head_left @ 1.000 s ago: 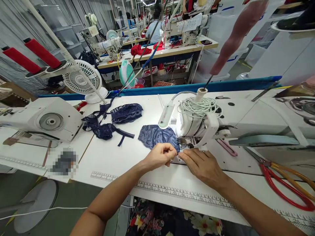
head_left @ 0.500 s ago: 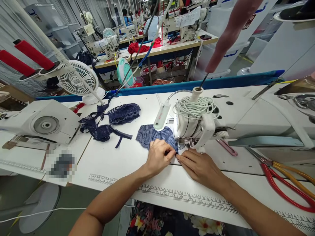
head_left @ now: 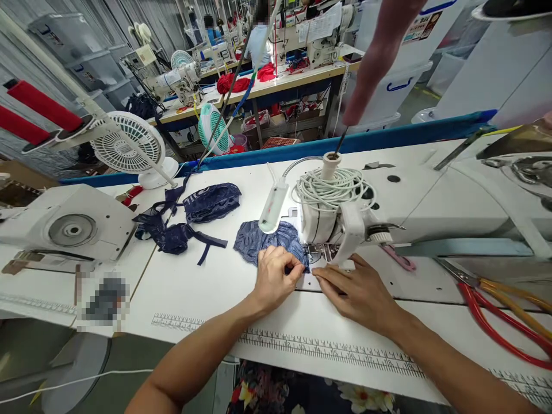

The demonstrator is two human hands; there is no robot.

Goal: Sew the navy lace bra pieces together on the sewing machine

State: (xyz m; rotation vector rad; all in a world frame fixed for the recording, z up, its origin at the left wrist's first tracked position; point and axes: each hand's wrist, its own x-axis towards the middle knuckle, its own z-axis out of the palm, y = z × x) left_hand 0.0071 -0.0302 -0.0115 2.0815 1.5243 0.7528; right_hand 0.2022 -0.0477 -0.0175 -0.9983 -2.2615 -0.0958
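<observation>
A crinkled blue fabric piece (head_left: 250, 241) lies on the white sewing table, its right end at the presser foot (head_left: 325, 251) of the sewing machine (head_left: 321, 221). My left hand (head_left: 276, 276) rests over the fabric's near edge, thumb and forefinger pinched on its corner. Just right of that corner, my right hand (head_left: 353, 287) lies on the machine bed, fingers stretched out and holding nothing. Its fingertips are slightly apart from the fabric, close in front of the foot. A lamp (head_left: 273, 207) hangs over the fabric's far edge.
Navy lace garments (head_left: 211, 202) lie to the left, near a second machine (head_left: 77, 224) and a white fan (head_left: 128, 144). Scissors (head_left: 483, 287) with red and orange handles lie at the right. A ruler strip (head_left: 319, 348) runs along the front edge.
My right fingertips have parted from the fabric corner and spread a little near the foot. My left hand still pinches the fabric. The whole view has shifted slightly.
</observation>
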